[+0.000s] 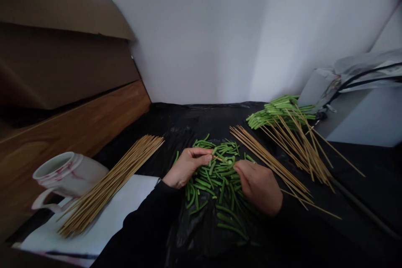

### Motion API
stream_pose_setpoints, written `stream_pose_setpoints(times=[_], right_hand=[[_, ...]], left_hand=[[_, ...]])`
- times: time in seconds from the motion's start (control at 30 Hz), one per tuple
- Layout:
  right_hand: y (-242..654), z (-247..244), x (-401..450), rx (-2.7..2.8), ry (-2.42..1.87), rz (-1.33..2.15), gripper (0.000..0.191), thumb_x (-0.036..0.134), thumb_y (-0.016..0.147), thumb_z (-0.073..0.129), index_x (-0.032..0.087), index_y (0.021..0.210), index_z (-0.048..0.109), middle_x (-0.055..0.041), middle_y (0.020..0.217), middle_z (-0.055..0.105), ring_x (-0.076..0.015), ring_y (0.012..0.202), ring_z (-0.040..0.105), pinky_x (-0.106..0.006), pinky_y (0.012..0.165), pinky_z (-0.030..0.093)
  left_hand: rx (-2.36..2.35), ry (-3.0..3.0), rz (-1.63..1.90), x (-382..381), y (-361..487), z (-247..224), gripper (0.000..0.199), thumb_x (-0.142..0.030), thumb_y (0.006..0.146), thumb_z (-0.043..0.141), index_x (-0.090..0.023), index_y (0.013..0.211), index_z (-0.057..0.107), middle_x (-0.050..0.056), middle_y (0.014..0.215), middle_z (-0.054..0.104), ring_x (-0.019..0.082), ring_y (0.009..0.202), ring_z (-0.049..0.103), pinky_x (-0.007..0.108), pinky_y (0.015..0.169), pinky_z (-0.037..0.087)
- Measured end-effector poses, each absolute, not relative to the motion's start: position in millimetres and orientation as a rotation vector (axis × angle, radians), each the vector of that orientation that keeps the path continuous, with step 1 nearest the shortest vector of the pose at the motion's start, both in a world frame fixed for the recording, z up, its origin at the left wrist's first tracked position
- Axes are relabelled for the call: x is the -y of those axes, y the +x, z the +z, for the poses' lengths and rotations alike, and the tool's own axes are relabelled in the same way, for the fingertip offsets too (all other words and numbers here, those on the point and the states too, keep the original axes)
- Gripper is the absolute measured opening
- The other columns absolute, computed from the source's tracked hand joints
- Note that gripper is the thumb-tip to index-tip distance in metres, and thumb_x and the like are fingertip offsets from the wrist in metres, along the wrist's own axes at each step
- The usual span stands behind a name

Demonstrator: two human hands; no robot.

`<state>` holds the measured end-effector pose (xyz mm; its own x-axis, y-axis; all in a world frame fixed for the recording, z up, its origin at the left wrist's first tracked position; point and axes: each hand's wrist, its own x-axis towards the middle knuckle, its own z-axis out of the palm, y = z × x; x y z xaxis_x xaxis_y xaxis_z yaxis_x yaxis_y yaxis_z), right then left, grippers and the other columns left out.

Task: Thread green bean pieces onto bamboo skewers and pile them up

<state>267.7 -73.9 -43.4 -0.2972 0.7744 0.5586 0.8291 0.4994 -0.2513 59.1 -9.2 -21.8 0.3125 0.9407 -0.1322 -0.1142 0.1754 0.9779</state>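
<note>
Cut green beans lie in a loose pile on black plastic sheeting. Above the pile, my left hand pinches a green bean with a thin wooden stick at it. My right hand is closed, with its fingertips at the stick's other end beside a curved piece of bean. Its palm side is hidden. A row of wooden skewers lies just right of the pile, near my right hand.
A bundle of skewers lies at the left beside a white mug and paper. Skewers with green beans on them are stacked at the back right. A cardboard box stands left, a white wall behind.
</note>
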Motion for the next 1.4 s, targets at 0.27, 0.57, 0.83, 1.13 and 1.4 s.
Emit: stream_pose_setpoints(times=[0.27,0.57,0.83,1.13,1.4], right_hand=[[266.7,-44.7,74.2,2.153,-1.339,-0.079,0.023,0.015,0.093,0.036,0.018,0.078,0.054,-0.0007,0.070,0.058,-0.0134,0.067,0.054,-0.027,0.064,0.031],[266.6,-42.4,75.4,2.153,-1.343,0.007,0.024,0.016,0.093,0.035,0.019,0.078,0.053,-0.0008,0.072,0.059,-0.0127,0.069,0.055,-0.026,0.064,0.031],[267.0,-43.8,75.3,2.175,-1.360,-0.112,0.023,0.015,0.091,0.036,0.019,0.076,0.052,-0.0008,0.069,0.056,-0.0131,0.065,0.052,-0.028,0.062,0.029],[265.9,-40.6,76.9,2.201,-1.409,0.056,0.022,0.014,0.092,0.035,0.019,0.076,0.049,-0.0012,0.072,0.060,-0.0124,0.071,0.056,-0.025,0.063,0.030],[266.1,-42.3,76.8,2.208,-1.401,0.022,0.019,0.013,0.090,0.037,0.019,0.078,0.050,-0.0007,0.073,0.060,-0.0123,0.070,0.055,-0.026,0.061,0.028]], left_hand=[[-0.957,1.146,0.891,10.0,57.5,-22.3,0.028,-0.025,0.062,0.082,-0.015,0.087,0.075,0.005,0.081,0.073,0.012,0.071,0.061,0.026,0.073,0.045],[-0.928,1.184,0.878,9.2,56.8,-23.8,0.027,-0.025,0.064,0.080,-0.016,0.089,0.074,0.005,0.083,0.073,0.013,0.073,0.062,0.028,0.075,0.046],[-0.938,1.189,0.856,9.6,57.8,-22.7,0.026,-0.026,0.063,0.081,-0.015,0.086,0.075,0.006,0.083,0.074,0.014,0.073,0.064,0.029,0.077,0.047],[-0.918,1.243,0.829,8.9,57.7,-24.3,0.026,-0.026,0.065,0.079,-0.015,0.088,0.074,0.006,0.086,0.074,0.016,0.076,0.065,0.031,0.081,0.047],[-0.939,1.285,0.828,9.2,57.8,-23.3,0.025,-0.027,0.066,0.079,-0.016,0.087,0.075,0.007,0.085,0.074,0.016,0.075,0.065,0.032,0.080,0.047]])
